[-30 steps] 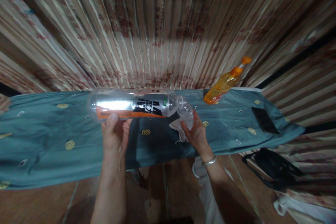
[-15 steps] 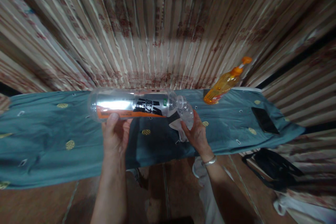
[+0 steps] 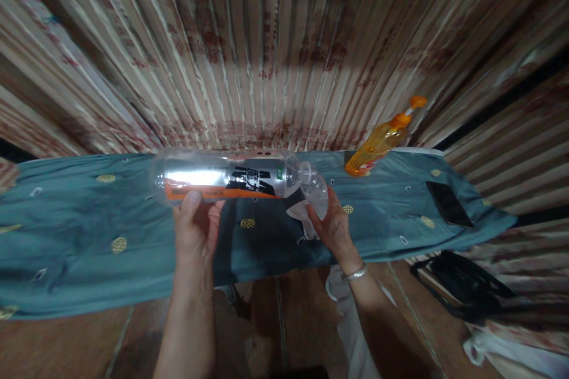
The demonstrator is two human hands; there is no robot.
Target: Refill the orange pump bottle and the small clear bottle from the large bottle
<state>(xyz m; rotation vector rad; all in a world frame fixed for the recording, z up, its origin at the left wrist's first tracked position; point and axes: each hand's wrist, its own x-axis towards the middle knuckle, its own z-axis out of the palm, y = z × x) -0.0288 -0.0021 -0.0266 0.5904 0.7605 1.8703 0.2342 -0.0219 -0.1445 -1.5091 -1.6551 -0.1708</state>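
My left hand grips a large clear plastic bottle with a black and orange label, held on its side above the table. Its open neck points right and meets the rim of a small clear plastic cup. My right hand is closed round that cup, tilted toward the bottle's mouth. A crumpled white bit lies on the cloth just under the cup. A metal bangle sits on my right wrist.
A teal cloth with round yellow motifs covers the long table. At the back right stands an orange liquid bottle with an orange cap. A black phone lies near the right end. A dark bag is on the floor.
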